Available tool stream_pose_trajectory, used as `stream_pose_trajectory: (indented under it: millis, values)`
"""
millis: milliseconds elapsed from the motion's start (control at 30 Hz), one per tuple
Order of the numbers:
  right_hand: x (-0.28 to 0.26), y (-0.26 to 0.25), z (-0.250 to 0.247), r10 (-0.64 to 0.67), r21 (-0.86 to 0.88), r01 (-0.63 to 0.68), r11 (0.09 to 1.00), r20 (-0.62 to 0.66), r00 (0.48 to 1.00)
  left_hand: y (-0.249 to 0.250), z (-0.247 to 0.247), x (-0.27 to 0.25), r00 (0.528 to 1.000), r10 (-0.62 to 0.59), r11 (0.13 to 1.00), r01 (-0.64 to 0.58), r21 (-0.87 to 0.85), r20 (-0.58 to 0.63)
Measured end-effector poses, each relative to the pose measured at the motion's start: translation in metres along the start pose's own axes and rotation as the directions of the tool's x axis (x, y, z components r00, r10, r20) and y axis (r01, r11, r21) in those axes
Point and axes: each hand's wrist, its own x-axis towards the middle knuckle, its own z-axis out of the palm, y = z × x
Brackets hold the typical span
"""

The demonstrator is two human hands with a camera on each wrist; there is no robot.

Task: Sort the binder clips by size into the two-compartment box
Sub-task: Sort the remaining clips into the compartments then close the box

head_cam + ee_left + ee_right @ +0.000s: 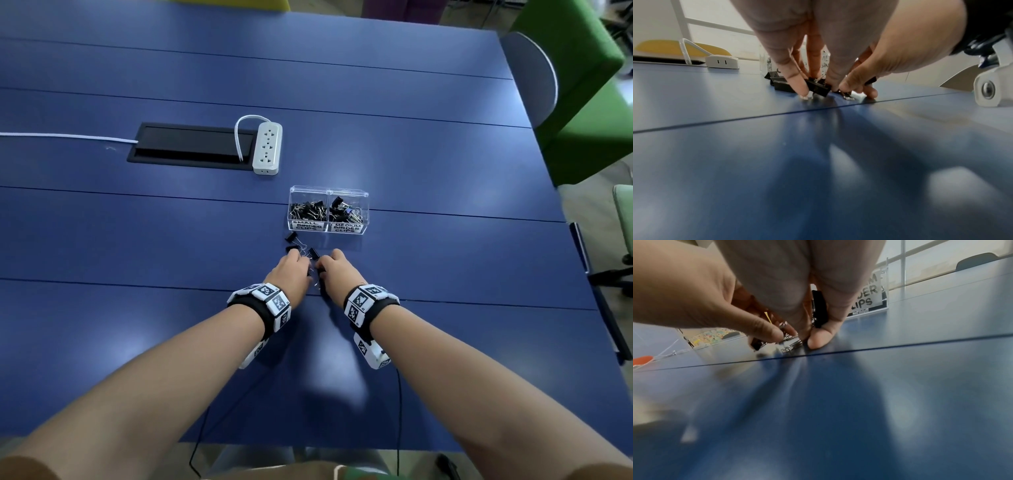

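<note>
- Right now the last loose binder clips (301, 247) lie in a small cluster on the blue table (137, 240), just in front of the clear two-compartment box (327, 209) and close enough that each one needs only a short carry.
- Box labels face the person: the left compartment reads "small binder clips", the right "medium binder clips", and both already hold a heap of black clips, so most of the sorting looks done.
- Left hand (290, 270) comes down on the near edge of the cluster; its wrist view shows the fingers (797, 81) narrowed around a black clip (818, 88), thumb on one side and fingertips on the other, pinching it at table level, probably to lift it.
- Right hand (334, 270) works just beside it; its wrist view shows the thumb (764, 331) and fingers closed on the wire handles of a clip (786, 339), with another black clip (819, 308) tucked upright against the fingers.
- Both hands meet over the same pile, likely so that each can take a clip at once.
- Farther back, a white power strip (268, 148) rests beside a black cable hatch (191, 145), well apart from the work.
</note>
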Motion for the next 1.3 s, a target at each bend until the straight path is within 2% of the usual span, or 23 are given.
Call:
stream_pose_trajectory:
  millis: [133, 267, 500, 667, 767, 900, 967, 1067, 1167, 1300]
  values:
    - [0.001, 0.004, -0.005, 0.04, 0.011, -0.04, 0.999, -0.022, 0.999, 0.006, -0.01, 0.003, 0.992, 0.086, 0.991, -0.094, -0.092, -0.088]
    - [0.0, 0.013, -0.006, 0.006, 0.035, -0.005, 0.999, -0.039, 0.999, 0.023, -0.032, 0.016, 0.97, 0.167, 0.968, -0.195, -0.156, -0.175]
    - [-0.011, 0.036, -0.015, 0.119, 0.195, -0.087, 0.977, -0.159, 0.98, 0.057, -0.062, 0.06, 0.953, 0.206, 0.948, -0.251, -0.197, -0.221]
    - [-0.001, 0.049, -0.058, 0.187, 0.257, -0.093, 0.962, -0.37, 0.91, 0.074, -0.076, 0.088, 0.951, 0.164, 0.935, -0.234, -0.266, -0.261]
    - [0.012, 0.049, -0.09, 0.195, 0.278, -0.072, 0.958, -0.443, 0.875, 0.076, -0.075, 0.096, 0.951, 0.16, 0.935, -0.232, -0.267, -0.263]
    - [0.033, 0.041, -0.116, 0.143, 0.227, -0.042, 0.973, -0.451, 0.881, 0.069, -0.067, 0.096, 0.975, 0.169, 0.971, -0.19, -0.143, -0.146]
    - [0.044, 0.034, -0.12, 0.125, 0.199, -0.041, 0.979, -0.43, 0.894, 0.065, -0.064, 0.094, 0.979, 0.166, 0.971, -0.183, -0.152, -0.118]
    - [0.057, 0.025, -0.121, 0.09, 0.131, -0.044, 0.99, -0.374, 0.923, 0.056, -0.067, 0.087, 0.975, 0.134, 0.947, -0.179, -0.268, -0.176]
    - [0.063, 0.02, -0.116, 0.047, 0.079, -0.021, 0.997, -0.344, 0.938, 0.038, -0.073, 0.074, 0.967, 0.025, 0.925, -0.119, -0.361, -0.254]
    - [0.065, 0.025, -0.103, 0.019, 0.064, 0.005, 0.998, -0.377, 0.926, 0.004, -0.068, 0.049, 0.954, -0.053, 0.93, -0.061, -0.364, -0.295]
